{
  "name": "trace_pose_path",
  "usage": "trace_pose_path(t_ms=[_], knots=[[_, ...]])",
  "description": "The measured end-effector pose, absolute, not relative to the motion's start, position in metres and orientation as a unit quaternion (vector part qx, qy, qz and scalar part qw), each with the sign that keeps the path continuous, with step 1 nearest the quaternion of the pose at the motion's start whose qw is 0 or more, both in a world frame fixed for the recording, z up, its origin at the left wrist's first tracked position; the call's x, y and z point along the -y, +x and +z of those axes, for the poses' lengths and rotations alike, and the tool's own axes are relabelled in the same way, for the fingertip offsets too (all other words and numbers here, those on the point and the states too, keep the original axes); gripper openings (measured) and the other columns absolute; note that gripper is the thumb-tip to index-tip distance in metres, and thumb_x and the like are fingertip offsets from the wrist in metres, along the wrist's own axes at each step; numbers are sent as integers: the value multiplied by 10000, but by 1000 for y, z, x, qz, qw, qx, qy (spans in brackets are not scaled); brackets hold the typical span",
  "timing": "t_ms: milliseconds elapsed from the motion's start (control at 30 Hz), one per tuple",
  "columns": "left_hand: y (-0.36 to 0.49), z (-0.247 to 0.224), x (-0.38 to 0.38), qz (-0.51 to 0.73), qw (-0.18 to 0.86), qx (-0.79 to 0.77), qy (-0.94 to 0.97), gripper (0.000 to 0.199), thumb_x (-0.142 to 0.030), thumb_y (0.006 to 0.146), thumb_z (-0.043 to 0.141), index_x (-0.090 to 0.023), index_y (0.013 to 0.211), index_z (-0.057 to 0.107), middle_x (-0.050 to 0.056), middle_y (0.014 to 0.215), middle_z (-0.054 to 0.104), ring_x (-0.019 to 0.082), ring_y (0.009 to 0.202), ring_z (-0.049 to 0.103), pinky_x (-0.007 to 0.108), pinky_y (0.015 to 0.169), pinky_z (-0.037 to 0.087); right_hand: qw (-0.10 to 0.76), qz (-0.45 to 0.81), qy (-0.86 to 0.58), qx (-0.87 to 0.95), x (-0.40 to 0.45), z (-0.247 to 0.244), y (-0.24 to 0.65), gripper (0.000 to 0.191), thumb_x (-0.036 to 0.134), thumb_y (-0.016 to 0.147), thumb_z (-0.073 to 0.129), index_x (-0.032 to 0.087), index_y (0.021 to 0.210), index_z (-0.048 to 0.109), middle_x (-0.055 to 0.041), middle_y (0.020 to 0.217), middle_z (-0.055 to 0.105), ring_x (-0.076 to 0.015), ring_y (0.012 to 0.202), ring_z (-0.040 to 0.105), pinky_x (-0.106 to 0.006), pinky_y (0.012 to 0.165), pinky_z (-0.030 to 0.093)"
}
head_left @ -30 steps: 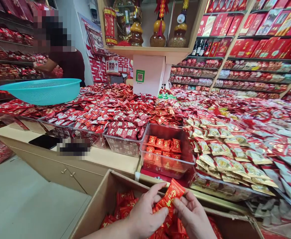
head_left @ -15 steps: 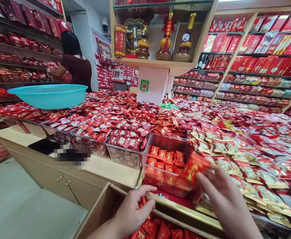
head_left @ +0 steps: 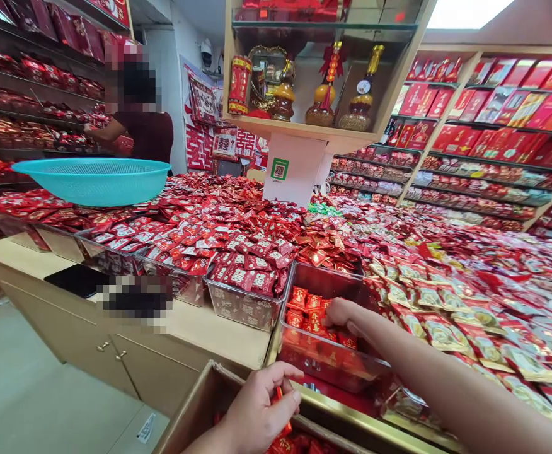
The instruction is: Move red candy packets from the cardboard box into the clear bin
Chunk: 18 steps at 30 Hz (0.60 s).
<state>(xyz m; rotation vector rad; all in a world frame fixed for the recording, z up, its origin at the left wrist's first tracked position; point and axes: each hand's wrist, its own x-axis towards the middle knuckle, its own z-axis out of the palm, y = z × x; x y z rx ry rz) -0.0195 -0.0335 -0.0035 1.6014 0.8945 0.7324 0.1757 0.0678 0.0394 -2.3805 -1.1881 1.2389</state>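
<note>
Cardboard carton [head_left: 199, 398], brown, straight-walled, open-topped, glossy red packets inside. Round basket [head_left: 94, 188], turquoise, perforated, wide-rimmed, on heaped wrapped goods. Bin [head_left: 289, 343], clear smooth plastic, rectangular, beyond the carton. Right hand [head_left: 346, 315], reaching into the bin at its packets; fingertips hidden, grip cannot be told. Left hand [head_left: 263, 403], above the carton, fingers curled closed on a red wrapper [head_left: 279, 395], mostly hidden. Pillow-shaped packets [head_left: 299, 296], shiny, crimp-ended, gold-printed, grouped in the bin.

The near box [head_left: 200, 400] looks like matt cardboard, the left basin [head_left: 94, 184] smooth plastic, the red packets [head_left: 307, 301] glossy.
</note>
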Motion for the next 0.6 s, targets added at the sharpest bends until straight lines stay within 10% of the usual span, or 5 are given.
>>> trace_pose_path(t_ms=[600], knots=[[-23, 0, 32, 258, 507, -380, 730, 224, -242, 747, 480, -174, 935, 581, -20, 664, 559, 102, 624, 509, 204, 606, 371, 13, 467, -811, 352, -77, 21, 179, 179, 244, 813, 498, 115, 695, 537, 60, 572, 509, -30, 416, 420, -164, 388, 364]])
